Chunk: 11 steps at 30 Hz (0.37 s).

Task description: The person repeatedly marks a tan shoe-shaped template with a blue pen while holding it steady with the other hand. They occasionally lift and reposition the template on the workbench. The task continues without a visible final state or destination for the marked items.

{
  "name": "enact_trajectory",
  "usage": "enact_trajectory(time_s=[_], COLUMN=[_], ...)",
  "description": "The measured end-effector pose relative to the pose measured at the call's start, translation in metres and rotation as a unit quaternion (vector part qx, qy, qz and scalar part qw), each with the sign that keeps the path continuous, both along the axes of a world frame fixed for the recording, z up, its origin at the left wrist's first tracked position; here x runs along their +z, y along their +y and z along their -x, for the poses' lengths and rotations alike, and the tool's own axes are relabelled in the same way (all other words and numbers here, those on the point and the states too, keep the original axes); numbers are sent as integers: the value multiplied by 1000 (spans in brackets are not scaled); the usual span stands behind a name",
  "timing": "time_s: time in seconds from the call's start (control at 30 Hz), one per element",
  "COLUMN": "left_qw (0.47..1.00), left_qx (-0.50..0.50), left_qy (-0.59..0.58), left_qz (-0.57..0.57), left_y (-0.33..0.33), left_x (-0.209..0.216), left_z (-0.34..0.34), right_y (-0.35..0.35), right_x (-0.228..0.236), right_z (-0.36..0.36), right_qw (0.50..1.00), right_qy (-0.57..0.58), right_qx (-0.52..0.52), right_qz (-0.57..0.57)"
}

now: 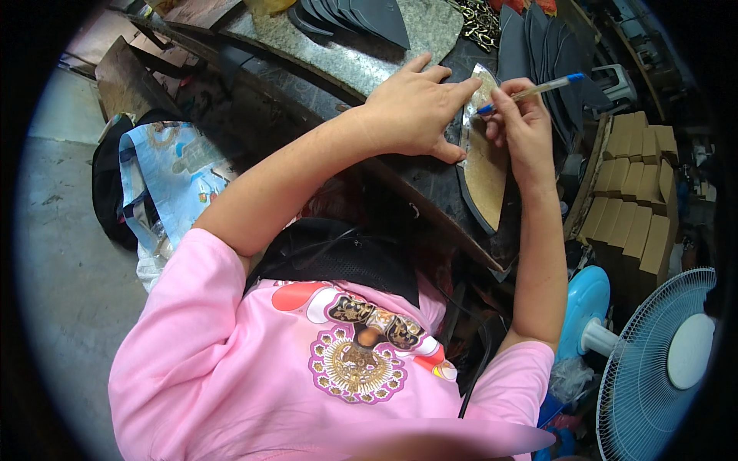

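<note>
My right hand (pixel 526 127) grips a clear ballpoint pen (pixel 542 88) with blue ends. Its tip points down at a tan, leaf-shaped template (pixel 488 173) with a pale, shiny edge. Under the template lies a dark grey cut piece (pixel 475 209) of much the same shape, showing along the lower left edge. My left hand (pixel 419 107) is spread flat, fingers apart, its thumb and forefinger against the template's left side. Whether the pen tip touches the grey piece is hard to tell.
Stacked dark grey cut pieces lie at the top (pixel 361 19) and upper right (pixel 542 54) of the bench. Metal hardware (pixel 480 23) is heaped between them. Small cardboard boxes (pixel 630 192) stand in rows at right, above a standing fan (pixel 653 361).
</note>
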<state>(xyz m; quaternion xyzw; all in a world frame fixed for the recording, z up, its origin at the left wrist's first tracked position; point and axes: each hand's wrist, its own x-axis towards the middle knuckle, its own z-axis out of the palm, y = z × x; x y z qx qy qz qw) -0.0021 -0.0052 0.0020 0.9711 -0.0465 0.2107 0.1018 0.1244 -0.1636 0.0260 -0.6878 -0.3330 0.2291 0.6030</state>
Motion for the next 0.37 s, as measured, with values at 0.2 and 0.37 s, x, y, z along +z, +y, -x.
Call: enact_trajectory(time_s=[0.2,0.37], left_qw=[1000,997], left_qx=[4,19], left_qy=[28,70], left_qz=[5,13], left_y=[1,-1], left_x=[2,8], left_z=[0,1], right_y=[11,14], right_x=[-12,-3], right_z=[-8,-30], right_qw=[966,999], right_qy=[-253,-39], right_qx=[28,9], right_qz=[42,-11])
